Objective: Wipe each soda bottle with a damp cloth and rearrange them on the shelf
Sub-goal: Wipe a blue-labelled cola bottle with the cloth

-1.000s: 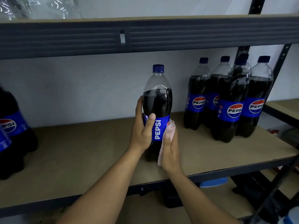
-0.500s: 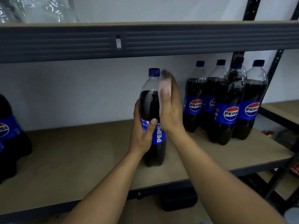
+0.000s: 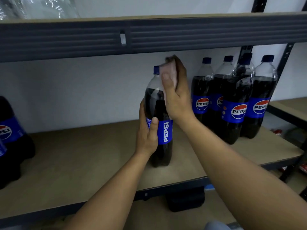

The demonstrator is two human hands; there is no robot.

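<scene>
A tall Pepsi bottle (image 3: 163,135) with dark soda, a blue label and a blue cap stands upright in the middle of the wooden shelf board (image 3: 83,156). My left hand (image 3: 147,135) grips it around the label from the left. My right hand (image 3: 176,95) holds a pale pink cloth (image 3: 168,73) and presses it against the bottle's neck and cap. A group of several more Pepsi bottles (image 3: 235,100) stands at the right of the shelf. Other Pepsi bottles (image 3: 11,140) sit at the far left, partly cut off.
The upper shelf's dark metal beam (image 3: 149,35) runs just above the bottle tops, with clear plastic wrap (image 3: 38,7) on it. A black upright post (image 3: 285,60) stands at the right. Another shelf (image 3: 289,108) adjoins on the right. A dark object (image 3: 186,200) lies below.
My right hand with the cloth has travelled from the bottle's lower right side up to its neck and cap. My left hand has kept its grip on the label.
</scene>
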